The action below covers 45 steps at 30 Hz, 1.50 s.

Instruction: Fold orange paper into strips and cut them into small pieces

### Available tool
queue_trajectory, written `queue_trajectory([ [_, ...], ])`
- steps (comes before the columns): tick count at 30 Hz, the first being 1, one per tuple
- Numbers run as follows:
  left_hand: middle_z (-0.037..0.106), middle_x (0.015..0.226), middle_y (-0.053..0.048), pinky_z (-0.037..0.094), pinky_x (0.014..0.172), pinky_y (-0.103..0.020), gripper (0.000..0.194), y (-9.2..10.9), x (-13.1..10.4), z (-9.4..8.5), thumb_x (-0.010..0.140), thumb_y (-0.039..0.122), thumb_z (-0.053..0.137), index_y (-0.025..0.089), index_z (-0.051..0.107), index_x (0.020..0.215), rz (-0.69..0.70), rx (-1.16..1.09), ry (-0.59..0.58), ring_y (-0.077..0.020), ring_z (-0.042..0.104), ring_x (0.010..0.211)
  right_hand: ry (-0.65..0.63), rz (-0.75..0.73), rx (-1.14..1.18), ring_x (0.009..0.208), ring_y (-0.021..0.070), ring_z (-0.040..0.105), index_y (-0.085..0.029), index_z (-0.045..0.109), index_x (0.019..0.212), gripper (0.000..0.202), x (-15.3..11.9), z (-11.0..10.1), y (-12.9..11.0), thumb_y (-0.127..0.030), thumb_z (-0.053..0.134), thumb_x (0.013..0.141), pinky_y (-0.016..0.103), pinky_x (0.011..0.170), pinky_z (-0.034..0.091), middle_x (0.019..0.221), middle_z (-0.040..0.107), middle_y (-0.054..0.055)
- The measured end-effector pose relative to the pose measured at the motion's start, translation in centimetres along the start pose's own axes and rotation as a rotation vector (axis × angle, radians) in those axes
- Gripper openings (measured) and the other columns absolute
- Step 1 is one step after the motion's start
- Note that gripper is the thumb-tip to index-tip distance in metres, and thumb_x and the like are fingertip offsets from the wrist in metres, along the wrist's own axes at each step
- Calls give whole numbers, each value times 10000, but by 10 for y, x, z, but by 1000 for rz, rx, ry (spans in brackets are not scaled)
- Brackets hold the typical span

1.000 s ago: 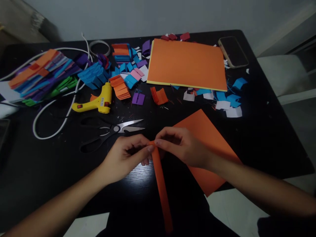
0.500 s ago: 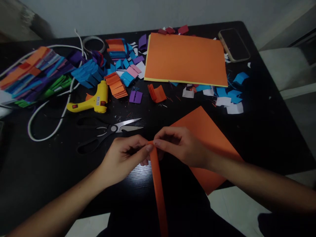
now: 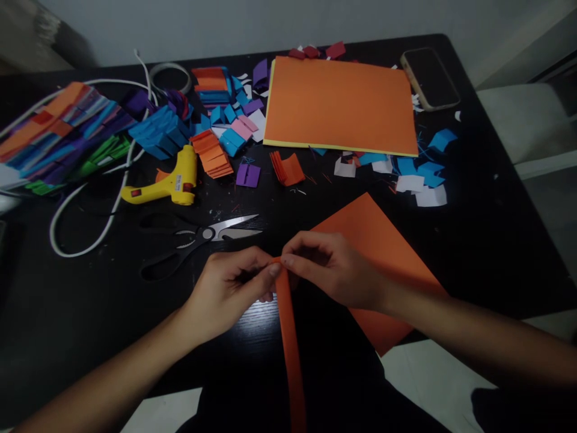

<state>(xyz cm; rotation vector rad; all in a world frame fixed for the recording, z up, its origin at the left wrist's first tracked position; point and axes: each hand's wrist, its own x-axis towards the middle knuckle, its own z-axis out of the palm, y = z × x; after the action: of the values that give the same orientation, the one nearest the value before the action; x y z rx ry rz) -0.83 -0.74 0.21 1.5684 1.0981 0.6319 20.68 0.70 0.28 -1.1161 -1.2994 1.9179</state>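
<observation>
A long, narrow orange paper strip [image 3: 289, 343] hangs down toward my lap, its top end pinched between both hands. My left hand [image 3: 232, 288] grips the left side of that end with thumb and forefinger. From the right, my right hand [image 3: 336, 267] pinches the same end, fingertips almost touching the left ones. Under my right hand and wrist lies an orange paper sheet [image 3: 369, 240], turned at an angle near the table's front edge. Just beyond my left hand rest black-handled scissors [image 3: 207, 234] with their blades slightly apart.
A yellow glue gun [image 3: 178, 180] lies left of centre by a white cable [image 3: 54, 231]. Behind are folded paper pieces [image 3: 211, 153], a tape roll [image 3: 171, 78], stacked orange sheets [image 3: 340, 105] and a phone [image 3: 430, 78]. Blue and white scraps [image 3: 426, 174] lie at right.
Both hands keep their pinch on the top end of the orange strip, nearly still. The view has shifted very slightly; nothing else has visibly moved.
</observation>
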Motion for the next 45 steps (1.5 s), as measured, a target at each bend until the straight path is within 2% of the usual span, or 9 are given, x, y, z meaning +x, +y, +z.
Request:
queue_trajectory([
  [9,719,622,32,496,545,-181,227,0,0,0,1018,264,641,192,723,820,22,19,-3,-92,661,545,35,-20,-75,705,133,620,-179,712,870,223,-1,0,1,-390,742,933,253,642,493,774,676,1],
  [16,716,620,38,512,542,-174,216,3,0,-2,1021,245,642,188,717,827,51,19,-26,-88,675,546,5,-2,4,701,129,613,-172,710,865,221,1,0,0,-371,803,892,242,630,483,761,672,-5],
  [18,735,656,32,533,562,-180,162,3,0,-6,1007,237,666,191,733,867,92,43,-17,-96,694,572,0,15,24,700,133,620,-174,706,853,232,1,-1,0,-378,814,880,244,627,492,752,675,-4],
  [20,776,746,19,566,612,-195,45,1,0,-11,961,238,741,201,760,944,147,97,48,-111,721,634,-2,22,38,690,132,617,-177,702,851,227,2,-1,0,-378,802,885,241,617,493,739,668,-8],
  [23,826,922,1,612,734,-229,175,-2,1,-16,891,224,832,231,788,1060,235,159,155,-140,763,772,-9,22,44,683,123,604,-179,703,850,201,2,-1,0,-358,781,896,238,617,489,735,653,-16],
  [28,820,927,10,620,775,-239,176,-3,1,-15,890,123,816,243,807,1018,352,142,145,-144,775,841,-17,5,45,656,107,560,-178,709,840,208,1,-1,2,-358,805,880,232,604,460,723,626,-30],
  [40,823,906,18,610,770,-211,123,-1,3,-16,881,138,828,230,799,958,289,106,120,-129,775,820,-6,-14,6,668,105,573,-175,731,852,164,0,-1,3,-311,819,877,221,606,456,737,648,-26],
  [43,798,849,5,593,699,-210,61,0,3,-19,954,197,751,212,789,1000,210,106,109,-120,749,736,2,-15,19,674,105,596,-169,737,859,158,1,-1,3,-308,804,892,223,628,484,748,673,-21],
  [45,754,781,7,553,608,-200,100,1,3,-20,1001,206,670,189,766,983,187,111,74,-98,694,634,1,-7,26,669,104,599,-164,739,859,174,1,-1,3,-317,818,884,224,632,489,744,677,-22],
])
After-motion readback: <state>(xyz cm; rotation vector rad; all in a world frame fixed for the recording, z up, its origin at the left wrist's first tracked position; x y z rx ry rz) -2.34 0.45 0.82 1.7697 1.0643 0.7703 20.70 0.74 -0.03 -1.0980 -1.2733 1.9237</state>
